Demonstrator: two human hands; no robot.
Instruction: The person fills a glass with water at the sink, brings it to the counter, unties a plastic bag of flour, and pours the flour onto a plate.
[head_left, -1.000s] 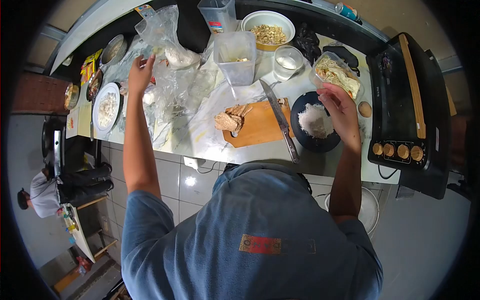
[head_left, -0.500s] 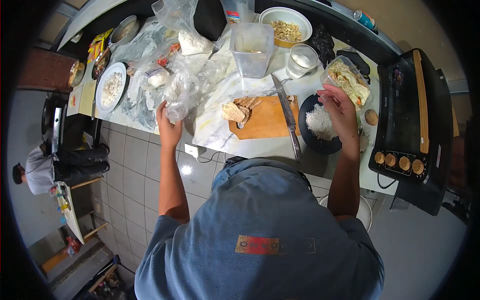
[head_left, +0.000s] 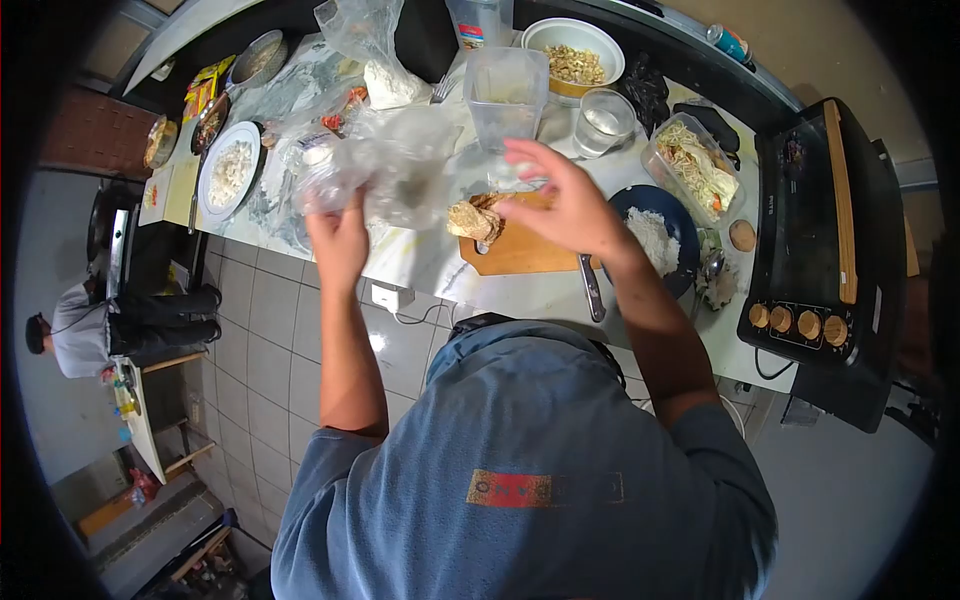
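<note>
My left hand (head_left: 340,242) is closed on a crumpled clear plastic bag (head_left: 405,175), raised over the counter and blurred by motion. My right hand (head_left: 568,205), fingers apart with nothing visible in them, hovers over the wooden cutting board (head_left: 530,255). A pale brown, meat-like chunk (head_left: 474,222) lies at the board's left end, just left of my right fingertips. The knife (head_left: 591,290) rests across the board's right side, its blade mostly hidden by that hand. To the right is a dark plate (head_left: 683,215) of white rice.
Behind the board stand a clear plastic container (head_left: 505,95), a glass (head_left: 604,122) and a white bowl (head_left: 535,38). A noodle box (head_left: 692,165) and black oven (head_left: 800,220) are on the right. A plate (head_left: 248,145) with white pieces sits left; another person (head_left: 85,330) stands far left.
My left hand has lifted the plastic bag slightly and spread it rightward. My right hand has swung left from above the rice plate to above the cutting board.
</note>
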